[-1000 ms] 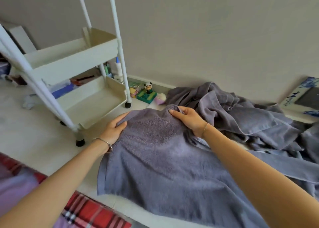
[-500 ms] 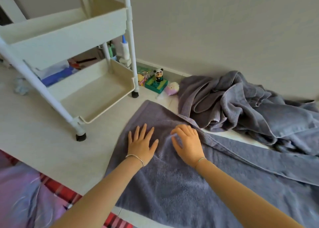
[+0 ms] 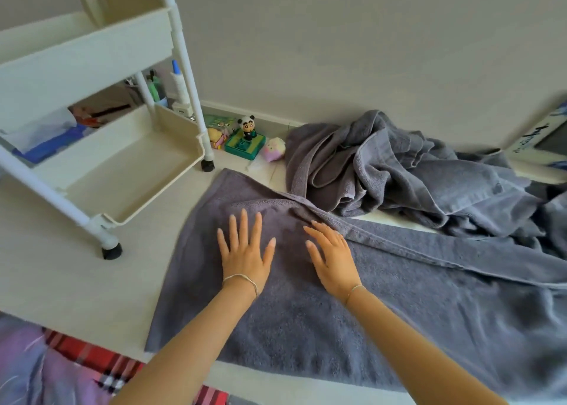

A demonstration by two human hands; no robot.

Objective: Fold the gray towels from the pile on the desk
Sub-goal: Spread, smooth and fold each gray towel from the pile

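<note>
**Both hands flat on spread gray towel, no grip closed**

- Left hand [image 3: 245,256]: palm down on the spread towel [image 3: 337,328], fingers straight and fanned. Grip apart, clamped on nothing.
- Right hand [image 3: 333,259]: also palm down and just beside the left, fingers straight and closer together. Grip apart, holding nothing. Fingertips sit just beside the hem band [image 3: 352,223].
- Thin bracelet on each wrist: left [image 3: 242,279], right [image 3: 354,291].
- Spread towel lies flat on the pale surface [image 3: 76,275]. Its near edge is close to the surface's front edge and its far-left corner points toward the toys. The hem band runs diagonally from that corner off to the right. It looks like two layers there, can't tell for sure.
- Towel pile [image 3: 399,174]: crumpled gray heap behind and right of the hands, against the wall. Its lower folds touch or overlap the spread towel's far edge.
- Left of the towel: white rolling cart [image 3: 122,159] standing on the surface, nearest wheel [image 3: 112,251] near the towel's left edge.
- By the wall between cart and pile: panda figure [image 3: 248,125] upright on a green base [image 3: 244,143], and a pink-white soft toy [image 3: 274,153] just beside it.
- Bottom left: red plaid cloth [image 3: 92,361], below the surface edge.
</note>
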